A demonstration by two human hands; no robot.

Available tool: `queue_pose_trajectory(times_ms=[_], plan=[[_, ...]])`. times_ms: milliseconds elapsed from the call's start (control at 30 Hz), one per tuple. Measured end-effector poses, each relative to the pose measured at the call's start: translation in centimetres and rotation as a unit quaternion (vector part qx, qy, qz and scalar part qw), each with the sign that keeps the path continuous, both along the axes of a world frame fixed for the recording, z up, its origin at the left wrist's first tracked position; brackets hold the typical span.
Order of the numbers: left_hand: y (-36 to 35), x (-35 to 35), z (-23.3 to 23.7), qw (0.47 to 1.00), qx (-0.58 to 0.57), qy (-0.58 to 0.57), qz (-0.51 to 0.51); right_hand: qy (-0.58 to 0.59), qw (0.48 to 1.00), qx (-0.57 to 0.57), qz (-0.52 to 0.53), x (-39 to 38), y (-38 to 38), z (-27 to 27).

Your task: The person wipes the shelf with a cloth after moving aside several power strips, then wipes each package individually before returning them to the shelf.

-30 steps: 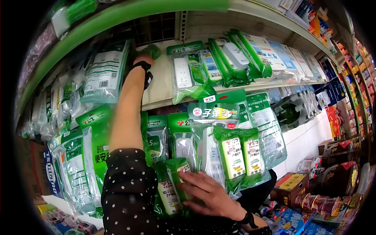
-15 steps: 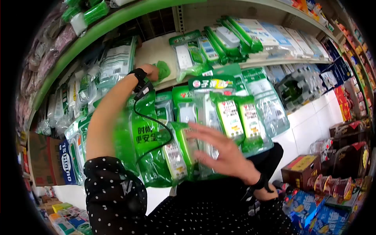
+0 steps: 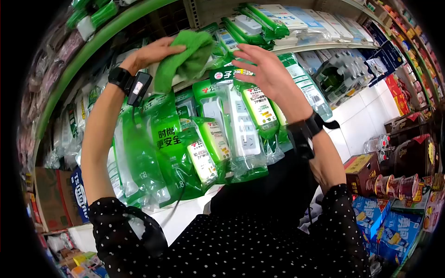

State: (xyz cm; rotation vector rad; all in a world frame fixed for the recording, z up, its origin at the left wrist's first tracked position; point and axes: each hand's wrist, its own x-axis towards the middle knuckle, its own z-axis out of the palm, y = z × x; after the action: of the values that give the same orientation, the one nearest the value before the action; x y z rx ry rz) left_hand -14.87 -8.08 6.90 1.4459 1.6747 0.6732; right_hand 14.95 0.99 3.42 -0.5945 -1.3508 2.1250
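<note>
My left hand (image 3: 153,53) grips a green cloth (image 3: 189,58), which hangs in folds from the fingers over the shelf edge. My right hand (image 3: 266,74) is raised with its fingers spread, holding nothing. It overlaps the top of the hanging packs in this view. Below and between both hands hang clear and green packs of power strips; a white power strip (image 3: 245,125) shows in the middle one. To its left is a large green pack (image 3: 169,143) with black lettering.
On the shelf beyond my hands lie more green packs (image 3: 259,23) and flat white boxes (image 3: 315,23). Shrink-wrapped bottles (image 3: 340,76) stand at the right. Cartons (image 3: 364,171) and blue snack packs (image 3: 394,236) sit lower right. A brown carton (image 3: 58,199) is at the left.
My left hand has lifted the green cloth off the shelf surface, toward me. My right hand has moved up and away from the hanging packs toward the shelf.
</note>
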Motion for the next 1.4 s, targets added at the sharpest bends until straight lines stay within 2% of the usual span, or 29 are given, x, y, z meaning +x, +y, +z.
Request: queue_pose_trajectory(times_ms=[67,167,267,333,400,533,600,633,667,700,733,767,800,833,867,900,933,1000,1033,1067,1100,1167,1200,1233,1300,1400], plan=[[0.4,1.1,1.1,0.996,0.088,0.015,0.020,-0.010,0.999,0.019,0.034,-1.8,0.2,-0.4],[0.3,2.5,2.5,0.985,0.073,-0.142,0.066,-0.037,0.998,-0.040,0.017,-3.5,-1.7,0.8],[-1.2,5.7,3.2,0.996,0.075,-0.045,0.005,0.040,0.994,-0.068,0.073,-4.3,-1.7,1.1],[-3.4,8.3,3.2,0.994,0.087,-0.049,-0.039,0.086,0.987,-0.079,0.107,-4.5,-2.3,1.8],[-4.5,8.9,3.6,0.993,0.070,-0.062,-0.066,0.085,0.989,-0.048,0.113,-4.4,-2.7,1.5],[-7.9,7.3,4.2,0.983,0.172,0.030,0.049,0.001,0.993,0.071,0.091,-3.3,-2.5,0.9],[-10.5,4.3,4.9,0.979,0.186,-0.067,0.047,-0.050,0.988,0.131,0.058,-2.3,-1.4,0.2],[-12.5,4.4,6.4,0.983,0.158,-0.063,0.073,-0.064,0.988,0.137,0.042,-1.7,-0.6,-0.2],[-14.5,2.8,6.5,0.981,0.162,-0.010,0.105,-0.078,0.987,0.141,0.026,-0.9,0.3,-0.8],[-17.0,-0.4,6.0,0.986,0.111,0.035,0.119,-0.092,0.985,0.146,0.010,-0.3,1.1,-1.3],[-19.7,-1.8,6.2,0.974,0.055,0.136,0.173,-0.101,0.984,0.148,-0.008,0.2,1.7,-1.8],[-22.8,-4.7,5.1,0.969,0.010,0.152,0.197,-0.110,0.982,0.148,-0.027,0.7,2.1,-2.2],[-25.4,-6.2,4.7,0.950,-0.035,0.246,0.189,-0.120,0.981,0.148,-0.047,1.2,2.4,-2.5],[-27.6,-4.5,4.8,0.862,-0.094,0.434,0.244,-0.133,0.978,0.155,-0.039,1.6,2.5,-2.7],[-28.3,-3.4,5.4,0.886,-0.181,0.347,0.250,-0.147,0.975,0.163,-0.031,2.1,2.5,-2.7],[-30.7,-4.1,4.1,0.850,-0.201,0.426,0.236,-0.162,0.971,0.172,-0.024,2.6,2.7,-2.8],[-33.4,-7.5,1.8,0.880,-0.234,0.364,0.195,-0.170,0.966,0.197,-0.009,2.8,3.6,-4.2],[-35.3,-6.6,-0.7,0.825,-0.302,0.437,0.195,-0.157,0.965,0.212,0.010,3.5,4.1,-6.1],[-36.1,-6.3,-1.9,0.836,-0.248,0.464,0.156,-0.151,0.964,0.220,0.019,4.0,3.9,-6.3],[-36.5,-6.5,-2.7,0.853,-0.271,0.412,0.170,-0.185,0.949,0.257,0.013,4.4,3.7,-6.5],[-34.6,-3.4,-1.5,0.867,-0.294,0.358,0.183,-0.188,0.946,0.262,0.011,4.9,3.2,-6.0],[-32.6,-2.1,-0.2,0.854,-0.334,0.365,0.159,-0.198,0.942,0.269,0.009,6.0,2.0,-4.6],[-31.7,-2.1,0.3,0.848,-0.355,0.367,0.144,-0.140,0.957,0.254,0.011,6.5,2.3,-5.1],[-31.0,-2.3,0.5,0.837,-0.387,0.360,0.142,-0.141,0.958,0.250,0.010,7.2,1.9,-4.7],[-30.5,-3.8,0.3,0.788,-0.392,0.462,0.108,-0.139,0.959,0.246,0.012,8.4,1.2,-3.2],[-29.7,-4.6,0.1,0.820,-0.181,0.537,0.077,-0.146,0.962,0.223,0.064,9.9,0.5,-2.6]])
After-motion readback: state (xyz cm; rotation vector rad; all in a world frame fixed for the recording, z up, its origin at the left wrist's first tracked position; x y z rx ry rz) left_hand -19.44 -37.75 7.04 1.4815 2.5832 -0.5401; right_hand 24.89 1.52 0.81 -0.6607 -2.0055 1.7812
